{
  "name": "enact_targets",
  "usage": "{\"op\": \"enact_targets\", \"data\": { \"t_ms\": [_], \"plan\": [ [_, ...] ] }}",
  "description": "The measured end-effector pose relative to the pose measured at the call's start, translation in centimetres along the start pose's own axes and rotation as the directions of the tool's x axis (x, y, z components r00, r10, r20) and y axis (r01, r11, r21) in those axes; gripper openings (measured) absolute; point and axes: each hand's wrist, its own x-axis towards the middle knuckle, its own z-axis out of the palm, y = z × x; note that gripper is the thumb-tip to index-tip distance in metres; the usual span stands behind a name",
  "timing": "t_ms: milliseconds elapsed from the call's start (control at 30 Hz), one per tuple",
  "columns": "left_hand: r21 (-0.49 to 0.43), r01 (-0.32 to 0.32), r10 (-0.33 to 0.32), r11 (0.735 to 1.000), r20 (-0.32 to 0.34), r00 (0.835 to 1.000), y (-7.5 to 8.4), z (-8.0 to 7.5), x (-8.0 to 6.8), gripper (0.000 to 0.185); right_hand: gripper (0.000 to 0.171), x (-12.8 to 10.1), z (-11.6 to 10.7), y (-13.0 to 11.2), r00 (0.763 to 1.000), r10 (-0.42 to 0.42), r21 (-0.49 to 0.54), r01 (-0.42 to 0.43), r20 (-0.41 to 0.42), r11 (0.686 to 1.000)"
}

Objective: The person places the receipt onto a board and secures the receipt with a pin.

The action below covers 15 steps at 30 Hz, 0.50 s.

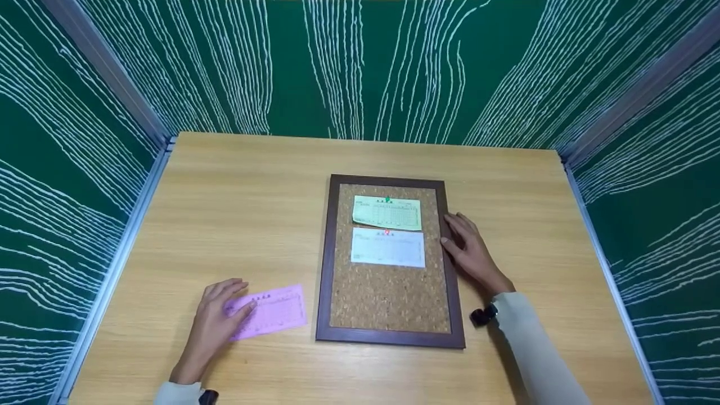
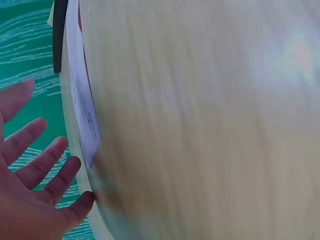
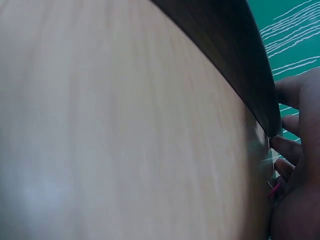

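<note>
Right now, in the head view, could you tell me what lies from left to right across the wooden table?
Left hand → pink paper slip → dark-framed cork board → right hand.

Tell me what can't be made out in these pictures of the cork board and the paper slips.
- Print on the green slip, white slip and pink slip: too small, head view.
- Part of the pink slip: covered by the left hand.
- Cork board: right wrist view shows only its blurred dark frame.
- Right hand: whether it presses the frame is unclear.
</note>
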Motion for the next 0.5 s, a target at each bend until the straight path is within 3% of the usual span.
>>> {"op": "enact_targets", "data": {
  "t_ms": [367,500],
  "plan": [
    [-0.001,-0.045,0.044,0.999,-0.024,0.999,-1.7,-0.5,0.1,0.042,0.061,-0.1,-0.1,0.0,1.0,-0.022,0.002,0.022,-0.001,1.0],
    [-0.023,-0.03,0.03,0.999,-0.008,1.0,-2.3,-0.8,0.0,0.04,0.062,-0.2,-0.1,-0.1,1.0,-0.02,-0.001,0.02,0.001,1.0]
  ]
}}
